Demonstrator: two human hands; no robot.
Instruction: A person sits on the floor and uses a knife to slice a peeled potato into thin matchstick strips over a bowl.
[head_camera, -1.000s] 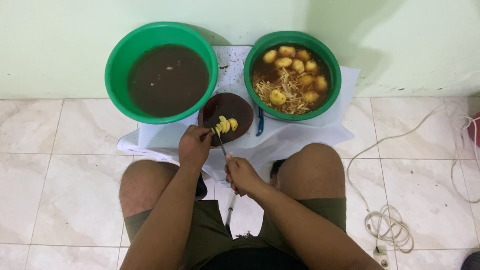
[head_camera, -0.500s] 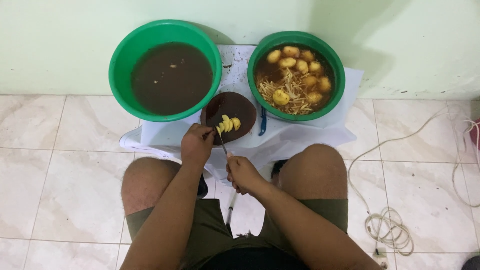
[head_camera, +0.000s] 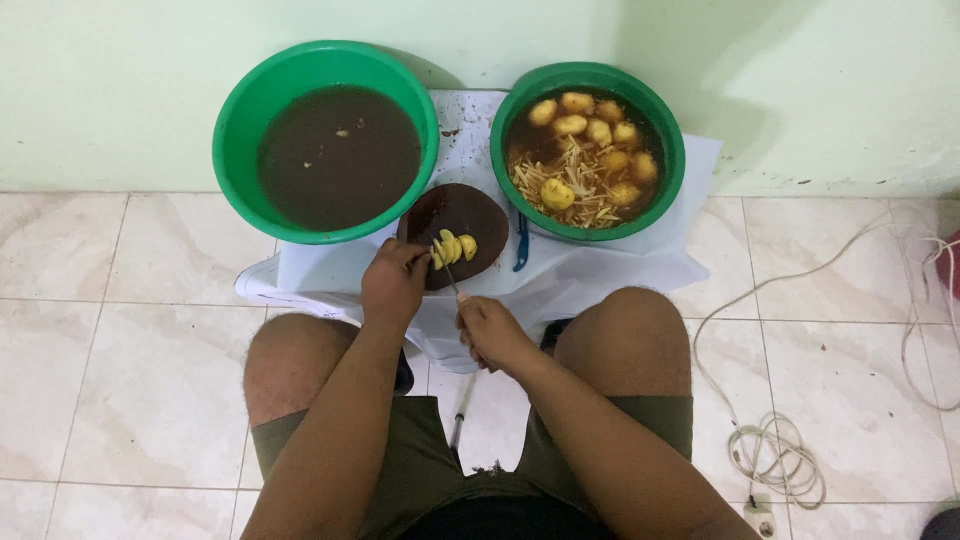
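My left hand (head_camera: 393, 283) pins a yellow peeled potato (head_camera: 451, 247), partly cut into slices, on a round dark cutting board (head_camera: 478, 218). My right hand (head_camera: 490, 333) grips a knife (head_camera: 450, 277) whose blade angles up to the potato beside my left fingers. Behind the board stand two green basins: the left basin (head_camera: 232, 120) holds dark brown water, the right basin (head_camera: 672, 150) holds brown water with whole peeled potatoes and thin yellow strips.
A white sheet (head_camera: 580, 270) lies under the board and basins on the tiled floor, against a pale green wall. A blue-handled tool (head_camera: 521, 250) rests right of the board. A white cable (head_camera: 780, 450) coils on the tiles at right. My bare knees flank the board.
My right hand has shifted slightly up and right with the knife; the blade has moved along the potato. My left hand stays on the potato.
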